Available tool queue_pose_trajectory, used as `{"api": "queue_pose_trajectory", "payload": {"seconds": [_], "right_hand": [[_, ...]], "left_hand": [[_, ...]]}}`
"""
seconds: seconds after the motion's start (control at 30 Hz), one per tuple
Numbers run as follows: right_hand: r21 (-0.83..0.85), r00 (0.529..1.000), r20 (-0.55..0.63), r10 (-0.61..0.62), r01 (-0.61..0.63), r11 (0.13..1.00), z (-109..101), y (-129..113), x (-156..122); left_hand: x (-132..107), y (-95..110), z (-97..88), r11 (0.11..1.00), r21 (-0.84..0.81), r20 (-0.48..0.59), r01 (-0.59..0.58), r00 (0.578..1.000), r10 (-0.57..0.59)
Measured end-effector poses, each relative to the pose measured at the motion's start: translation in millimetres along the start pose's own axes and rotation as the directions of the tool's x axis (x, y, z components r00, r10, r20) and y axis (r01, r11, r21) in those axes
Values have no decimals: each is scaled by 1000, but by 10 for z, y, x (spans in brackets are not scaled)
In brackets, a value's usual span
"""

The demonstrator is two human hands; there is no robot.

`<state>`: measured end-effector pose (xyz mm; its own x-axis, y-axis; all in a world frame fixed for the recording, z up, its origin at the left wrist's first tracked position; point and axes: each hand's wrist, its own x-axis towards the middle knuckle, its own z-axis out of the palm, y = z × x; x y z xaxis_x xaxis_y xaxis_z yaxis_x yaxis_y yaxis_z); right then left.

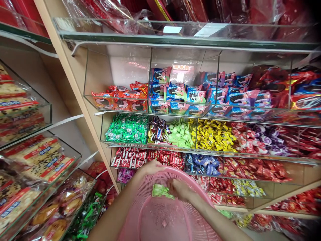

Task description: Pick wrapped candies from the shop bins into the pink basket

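Observation:
A pink plastic basket (200, 190) with perforated walls is in front of me at the lower middle, its mouth facing me. My left hand (152, 167) is closed over its far rim, thumb side up. Inside the basket is my right hand (180, 189), its fingers curled into a fist. Right beside that fist, touching or nearly touching it, is a small cluster of light green wrapped candies (162, 191). What the fist itself grips is hidden. More light green candies (181, 134) fill a shelf compartment beyond the basket.
Clear shelf bins hold green-wrapped sweets (127, 129), dark Snickers bars (158, 130), yellow sweets (214, 135) and blue cookie packs (175, 92). A glass shelf edge (175, 42) runs overhead. At left, angled shelves hold packaged bars (37, 150) behind a wooden upright (72, 83).

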<state>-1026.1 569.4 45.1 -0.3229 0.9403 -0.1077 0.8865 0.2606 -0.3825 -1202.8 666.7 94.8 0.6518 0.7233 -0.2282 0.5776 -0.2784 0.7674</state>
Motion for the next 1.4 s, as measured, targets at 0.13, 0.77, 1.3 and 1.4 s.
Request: {"api": "queue_pose_trajectory", "payload": {"seconds": [0.13,0.77,1.3,1.4], "right_hand": [[-98,999,-22,-36,34,995,-61,-51,-26],[-171,996,13,-84,85,982,-93,-106,-148],[-215,996,-44,-75,64,974,-266,-270,-80],[-27,990,-57,-130,129,991,-796,-436,-176]], "left_hand": [[-1,19,-3,1000,-13,-1,-3,1000,3],[-18,209,3,1000,-31,47,6,999,-4],[95,-22,6,998,-17,-35,-53,998,52],[117,-33,-41,993,-70,-81,-92,993,87]]}}
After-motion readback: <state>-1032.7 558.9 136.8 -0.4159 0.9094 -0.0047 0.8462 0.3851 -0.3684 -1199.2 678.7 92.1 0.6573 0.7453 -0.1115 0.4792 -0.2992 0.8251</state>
